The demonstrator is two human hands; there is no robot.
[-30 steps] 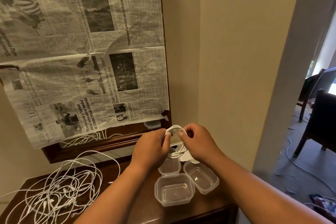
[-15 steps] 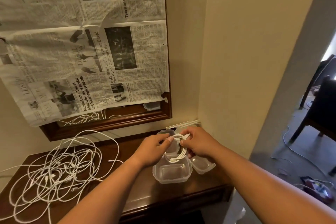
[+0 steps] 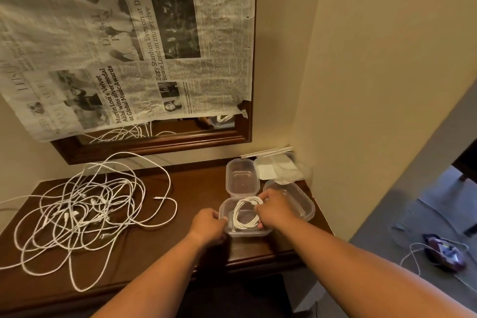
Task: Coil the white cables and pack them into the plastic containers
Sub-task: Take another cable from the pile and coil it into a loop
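- Coiled white cable sitting inside the nearest container, loops just below its rim, top arc poking up toward the far wall.
- Looks light and springy; likely to pop open if let go too early, so best pinched across the bundled loops rather than by a single strand. Judgement only, no way to feel it from here.
- Container itself thin clear plastic, probably slides easily on polished wood, hence worth bracing.
- Right hand curled over the right side of that container, fingers pinching the coil's upper right arc and pressing it down and in. Wrist bent, forearm coming in from the lower right.
- Left hand clamped on the container's left wall, thumb side at the rim, steadying it. Not touching the cable as far as can be told.
- Second container just behind the nearest one, empty. Third container just right of it, partly hidden by the right hand, contents hard to tell.
- Some clear lids or wrap behind and right of the nearest container, in the corner. Too blurry to say which.
- Big tangle of loose cables well to the left of the nearest container, on the same tabletop. Plenty left to coil, so task early on by the look of it.
- Newspaper-covered mirror on the wall behind everything.
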